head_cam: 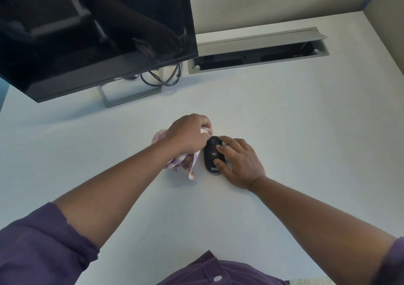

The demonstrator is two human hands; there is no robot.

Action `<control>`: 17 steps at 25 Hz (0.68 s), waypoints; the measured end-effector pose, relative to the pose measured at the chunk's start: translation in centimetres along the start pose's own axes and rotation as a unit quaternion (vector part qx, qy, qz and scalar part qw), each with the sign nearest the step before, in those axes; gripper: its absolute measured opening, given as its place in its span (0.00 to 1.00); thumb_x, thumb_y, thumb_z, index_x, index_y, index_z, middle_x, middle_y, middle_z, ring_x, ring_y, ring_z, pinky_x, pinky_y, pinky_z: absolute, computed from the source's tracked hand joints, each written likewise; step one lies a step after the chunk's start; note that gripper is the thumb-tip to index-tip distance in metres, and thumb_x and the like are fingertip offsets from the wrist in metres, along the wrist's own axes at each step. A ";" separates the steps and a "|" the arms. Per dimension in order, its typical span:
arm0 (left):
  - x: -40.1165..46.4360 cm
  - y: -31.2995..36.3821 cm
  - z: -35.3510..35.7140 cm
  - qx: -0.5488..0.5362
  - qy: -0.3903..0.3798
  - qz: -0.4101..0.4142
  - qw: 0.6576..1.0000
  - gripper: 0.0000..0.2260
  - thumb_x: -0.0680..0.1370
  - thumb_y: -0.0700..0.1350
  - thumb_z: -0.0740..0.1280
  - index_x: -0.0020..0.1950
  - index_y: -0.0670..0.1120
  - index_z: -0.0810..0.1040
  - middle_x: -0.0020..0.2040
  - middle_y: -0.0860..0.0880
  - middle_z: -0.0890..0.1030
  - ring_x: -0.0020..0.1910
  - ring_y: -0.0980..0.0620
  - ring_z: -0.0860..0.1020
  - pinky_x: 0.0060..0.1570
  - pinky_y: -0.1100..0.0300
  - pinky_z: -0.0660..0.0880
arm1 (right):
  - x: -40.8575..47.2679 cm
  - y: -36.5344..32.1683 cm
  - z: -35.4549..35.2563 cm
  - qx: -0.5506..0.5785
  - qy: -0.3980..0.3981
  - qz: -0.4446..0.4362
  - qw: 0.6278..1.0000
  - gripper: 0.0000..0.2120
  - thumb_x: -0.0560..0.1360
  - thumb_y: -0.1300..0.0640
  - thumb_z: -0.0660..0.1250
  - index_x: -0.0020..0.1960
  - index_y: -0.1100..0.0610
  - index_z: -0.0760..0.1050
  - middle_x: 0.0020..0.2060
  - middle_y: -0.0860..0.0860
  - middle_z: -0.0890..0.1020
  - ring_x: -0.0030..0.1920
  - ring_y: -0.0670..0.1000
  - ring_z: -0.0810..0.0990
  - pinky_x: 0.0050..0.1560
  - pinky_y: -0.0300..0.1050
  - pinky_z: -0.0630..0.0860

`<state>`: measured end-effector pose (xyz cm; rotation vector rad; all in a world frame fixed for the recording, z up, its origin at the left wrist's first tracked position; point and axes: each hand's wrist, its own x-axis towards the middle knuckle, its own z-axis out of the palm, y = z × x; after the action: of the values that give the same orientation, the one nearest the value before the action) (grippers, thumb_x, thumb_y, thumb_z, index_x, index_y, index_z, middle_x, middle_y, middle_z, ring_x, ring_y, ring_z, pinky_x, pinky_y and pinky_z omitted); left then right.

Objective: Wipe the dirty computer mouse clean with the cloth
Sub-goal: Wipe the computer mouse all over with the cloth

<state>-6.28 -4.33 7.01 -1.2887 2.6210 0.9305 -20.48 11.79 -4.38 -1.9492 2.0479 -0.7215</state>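
- Purple sleeves (43, 247) are seen nearest, at the near left and right edges.
- The black mouse (211, 153) is steadied on the white table (306, 142) by the right hand (238, 163), fingers spread over its right side.
- The purple-and-white cloth (185, 164) is bunched in the closed left hand (188, 134), touching the mouse's far left edge.
- A dark monitor (87, 33) is seen far left, an open cable tray (258, 50) far right.
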 end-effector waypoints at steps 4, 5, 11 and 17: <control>0.6 0.1 1.5 0.032 -0.016 -0.026 0.999 0.01 0.80 0.50 0.67 0.50 0.55 0.78 0.51 0.55 0.82 0.49 0.49 0.78 0.43 0.57 0.68 | 0.0 0.0 0.0 0.001 -0.005 0.001 1.000 0.17 0.81 0.42 0.61 0.63 0.51 0.72 0.70 0.53 0.76 0.61 0.62 0.74 0.59 0.58 0.75; 0.6 0.0 1.8 0.032 -0.017 -0.030 0.999 0.01 0.80 0.50 0.67 0.50 0.55 0.77 0.50 0.55 0.82 0.49 0.49 0.78 0.42 0.57 0.68 | 0.0 0.0 0.0 0.003 -0.005 0.001 1.000 0.17 0.81 0.41 0.61 0.63 0.51 0.72 0.70 0.52 0.76 0.61 0.61 0.74 0.59 0.57 0.75; -0.6 -0.1 2.3 0.037 -0.021 -0.008 0.999 0.02 0.79 0.51 0.67 0.48 0.58 0.75 0.46 0.56 0.79 0.46 0.50 0.76 0.40 0.57 0.67 | 0.0 0.0 -0.1 0.004 -0.004 0.001 1.000 0.17 0.80 0.41 0.61 0.63 0.51 0.72 0.70 0.53 0.76 0.61 0.62 0.74 0.59 0.57 0.75; -1.8 0.2 2.4 0.046 -0.041 0.008 0.998 0.03 0.78 0.50 0.69 0.49 0.58 0.77 0.48 0.55 0.82 0.47 0.49 0.78 0.44 0.55 0.74 | 0.1 -0.2 -0.3 0.003 -0.010 0.005 1.000 0.19 0.80 0.41 0.60 0.63 0.52 0.76 0.70 0.53 0.76 0.61 0.62 0.74 0.59 0.57 0.74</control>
<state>-5.73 -1.73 5.73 -1.1840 2.5829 0.8361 -20.46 11.73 -4.05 -1.9326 2.0413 -0.7032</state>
